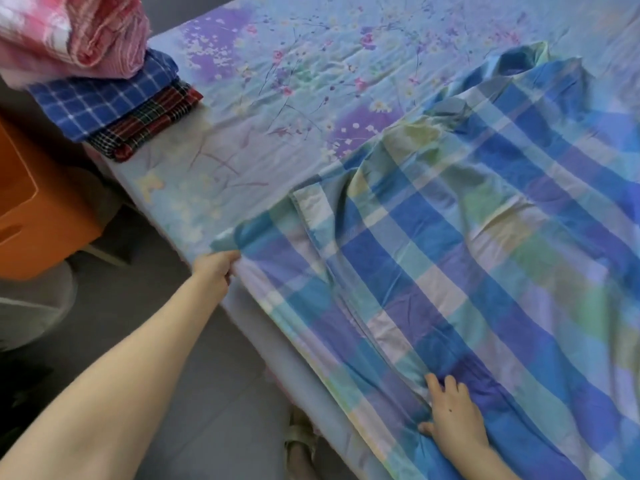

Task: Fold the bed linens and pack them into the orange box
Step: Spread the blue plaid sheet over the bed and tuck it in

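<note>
one plaid sheet (467, 271), looks light and limp: left grip (216, 268) pinches its edge, right grip (453, 414) flat on it (we'd take corners).

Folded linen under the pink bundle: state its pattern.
Folded linen: blue with white grid check; head view.

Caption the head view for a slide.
Left hand grips the edge of the checked sheet; right hand presses it flat on the floral bed.

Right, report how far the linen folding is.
Done: a folded stack sits on the bed corner. In hand: the left hand grips an edge of the checked sheet, the right hand presses on it; it lies crumpled. Left: folding it, then packing all into the orange box.
</note>
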